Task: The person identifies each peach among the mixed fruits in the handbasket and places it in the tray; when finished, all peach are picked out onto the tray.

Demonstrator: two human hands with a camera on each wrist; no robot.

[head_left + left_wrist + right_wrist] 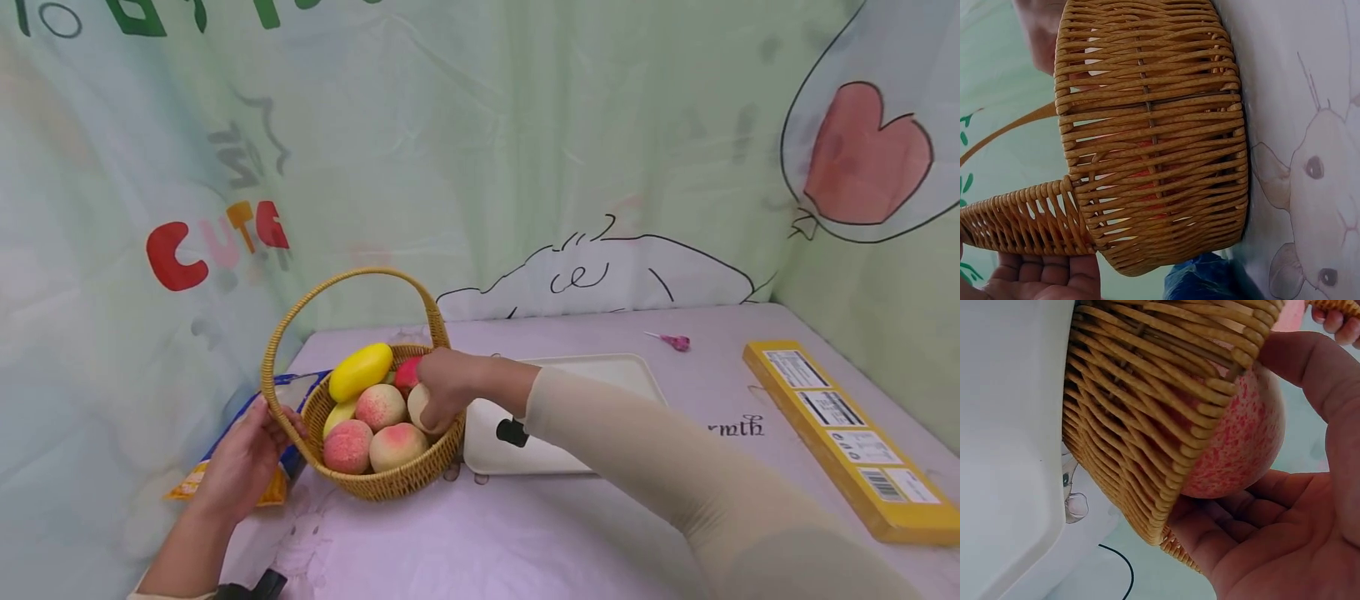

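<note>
A wicker basket (386,485) with a tall hooped handle (360,272) stands on the table, filled with fruit. My left hand (243,458) holds the handle near its base, on the basket's left side. Reaching in from the right, my right hand (453,383) grips a speckled pink and cream peach (1244,437) at the basket's rim, thumb on one side and fingers on the other. Beside that peach lie several others, among them a redder peach (348,446). A yellow oblong fruit (361,372) and a partly hidden red fruit (407,373) sit toward the back.
A white tray (487,446) lies right of the basket, partly under my right arm. Left of the basket is a blue and orange packet (272,492), partly covered. A small pink-handled tool (678,342) lies at the back, and a long yellow box (832,433) at the right.
</note>
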